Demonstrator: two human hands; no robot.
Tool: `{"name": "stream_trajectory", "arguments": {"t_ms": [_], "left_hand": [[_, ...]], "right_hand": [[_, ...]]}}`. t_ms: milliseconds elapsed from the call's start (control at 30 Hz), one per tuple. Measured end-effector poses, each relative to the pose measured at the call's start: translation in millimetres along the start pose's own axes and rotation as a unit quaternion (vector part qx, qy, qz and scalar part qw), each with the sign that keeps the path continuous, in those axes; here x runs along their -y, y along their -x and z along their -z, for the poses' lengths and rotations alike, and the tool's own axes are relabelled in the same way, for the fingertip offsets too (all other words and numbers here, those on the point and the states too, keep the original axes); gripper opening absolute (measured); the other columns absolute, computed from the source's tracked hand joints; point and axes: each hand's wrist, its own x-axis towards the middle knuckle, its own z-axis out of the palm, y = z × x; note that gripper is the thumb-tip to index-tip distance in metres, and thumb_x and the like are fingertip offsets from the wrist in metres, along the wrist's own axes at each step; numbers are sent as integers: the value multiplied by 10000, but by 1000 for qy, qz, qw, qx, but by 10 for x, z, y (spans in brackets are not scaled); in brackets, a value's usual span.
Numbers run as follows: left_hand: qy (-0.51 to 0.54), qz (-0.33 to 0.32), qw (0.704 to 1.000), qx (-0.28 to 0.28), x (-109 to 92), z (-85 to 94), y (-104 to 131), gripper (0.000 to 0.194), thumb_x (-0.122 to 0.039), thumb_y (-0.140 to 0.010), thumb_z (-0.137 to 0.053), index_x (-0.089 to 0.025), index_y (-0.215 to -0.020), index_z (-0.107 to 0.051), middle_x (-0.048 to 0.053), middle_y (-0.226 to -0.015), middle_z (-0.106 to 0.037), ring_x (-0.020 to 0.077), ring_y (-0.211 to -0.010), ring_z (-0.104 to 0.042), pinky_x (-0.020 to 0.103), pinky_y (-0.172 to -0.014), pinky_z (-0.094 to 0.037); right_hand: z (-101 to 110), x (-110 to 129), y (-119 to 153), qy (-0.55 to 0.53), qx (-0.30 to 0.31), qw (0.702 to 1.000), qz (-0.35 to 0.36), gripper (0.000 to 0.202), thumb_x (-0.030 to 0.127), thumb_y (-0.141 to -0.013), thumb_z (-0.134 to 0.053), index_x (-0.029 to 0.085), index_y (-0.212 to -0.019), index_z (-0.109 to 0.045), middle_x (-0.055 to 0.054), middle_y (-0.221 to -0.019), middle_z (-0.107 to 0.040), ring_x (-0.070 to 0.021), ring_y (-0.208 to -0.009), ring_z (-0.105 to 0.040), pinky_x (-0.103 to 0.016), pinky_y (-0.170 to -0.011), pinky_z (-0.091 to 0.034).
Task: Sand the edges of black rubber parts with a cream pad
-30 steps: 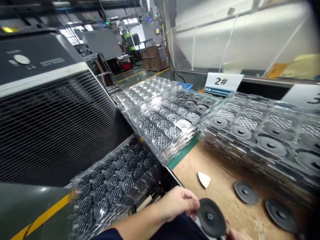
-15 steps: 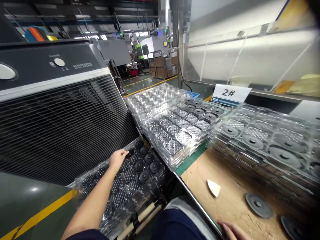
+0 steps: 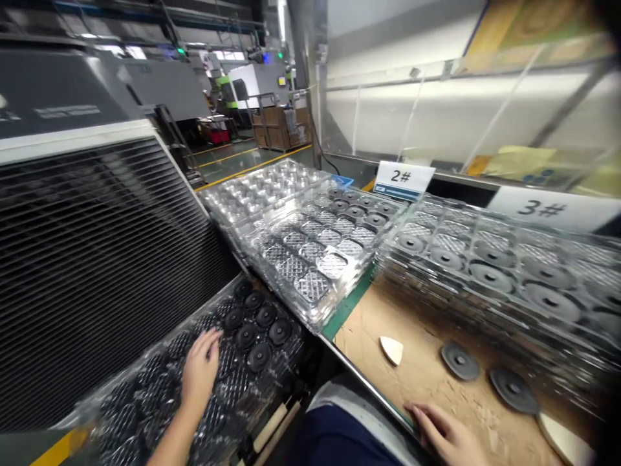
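Observation:
My left hand [image 3: 201, 362] hovers over a black clear-plastic tray [image 3: 160, 382] at lower left. Its fingers are loosely bent and apart, with nothing seen in them. Several round black discs [image 3: 259, 356], each with a small raised hub, fill pockets just right of that hand. My right hand [image 3: 444, 433] rests at the near edge of the brown work surface [image 3: 359, 330], fingers stretched out and holding nothing visible. Ahead of it on the surface lie a grey disc [image 3: 460, 360], a second dark disc [image 3: 514, 389] and a pale pointed piece [image 3: 391, 350].
Stacked clear trays [image 3: 310, 285], partly filled with discs, stand ahead. More trays [image 3: 490, 278] with grey discs are at right, behind signs "2#" [image 3: 402, 176] and "3#" [image 3: 543, 208]. A louvred machine [image 3: 97, 259] borders the left. Another pale piece [image 3: 565, 440] lies at lower right.
My left hand has let go of a black disc, which now sits in a tray pocket, and has drawn back. The view has turned right, and more of my right hand shows.

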Motion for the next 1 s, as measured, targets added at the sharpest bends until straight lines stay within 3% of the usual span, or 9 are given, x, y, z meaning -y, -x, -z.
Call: {"name": "stream_trajectory", "arguments": {"t_ms": [133, 233, 333, 467, 567, 700, 867, 933, 1000], "left_hand": [[94, -117, 988, 41, -710, -240, 593, 267, -162, -802, -424, -243, -840, -675, 69, -999, -679, 238, -948, -619, 427, -850, -495], [194, -241, 942, 132, -1429, -576, 760, 286, -133, -767, -477, -305, -725, -701, 4, -946, -718, 185, -912, -645, 300, -769, -539], [266, -311, 891, 198, -2085, -871, 526, 258, -145, -772, -506, -308, -766, -707, 4, -1041, -695, 183, -986, -617, 303, -829, -514], [319, -311, 861, 244, -2702, -1225, -14, 249, -209, -803, -493, -292, -979, -647, 26, -1124, -652, 194, -1058, -576, 348, -929, -451], [326, -243, 878, 253, -2947, -1525, -219, 349, -311, -821, -469, -217, -1152, -524, 99, -1115, -638, 229, -977, -617, 386, -854, -494], [313, -170, 899, 256, -2977, -1806, -215, 440, -392, -813, -420, -131, -1160, -495, 151, -941, -671, 285, -794, -659, 464, -723, -522], [324, -180, 889, 270, -2915, -1830, -181, 346, -407, -770, -430, -169, -943, -613, 132, -1140, -594, 295, -1075, -538, 457, -960, -386], [327, -181, 886, 275, -2917, -1807, -185, 329, -396, -772, -427, -177, -928, -618, 119, -1138, -593, 281, -1085, -530, 439, -976, -374], [329, -181, 884, 279, -2924, -1790, -187, 308, -379, -777, -426, -183, -916, -620, 109, -1126, -597, 272, -1083, -531, 430, -975, -376]], "right_hand": [[-53, 49, -26, 0, -6, 1000, -11, 405, 466, -836, -361, 198, -805, -662, 17, -504, -616, -157, -469, -597, -229, -507, -459], [-59, 96, -44, 12, -4, 1000, -8, 369, 366, -860, -338, 178, -805, -650, 7, -545, -636, -149, -485, -605, -222, -519, -451], [3, 182, -10, 40, 3, 999, 6, 296, 236, -844, -371, 165, -850, -658, -14, -677, -686, -135, -576, -632, -200, -565, -452], [308, 344, 120, 87, 36, 994, 56, 199, 177, -748, -548, 237, -873, -691, 35, -727, -703, -103, -624, -637, -139, -549, -430], [771, 477, 226, 150, -3, 985, 80, 229, 183, -716, -616, 273, -913, -689, 38, -784, -697, -109, -714, -629, -150, -633, -436], [1733, 584, 308, 264, -153, 952, 39, 238, 192, -800, -545, 244, -1008, -649, -11, -933, -665, -159, -916, -575, -274, -843, -398], [3166, 506, 398, 375, -382, 840, -90, 353, 166, -856, -428, 43, -1169, -536, -194, -1233, -482, -337, -1193, -362, -502, -955, -219], [3598, 395, 463, 395, -446, 790, -146, 484, 239, -861, -435, -42, -1255, -419, -273, -1343, -299, -437, -1261, -176, -562, -941, -146], [3869, 255, 542, 399, -475, 759, -198, 554, 335, -882, -351, -51, -1278, -385, -256, -1371, -234, -449, -1266, -142, -540, -939, -164]]}}
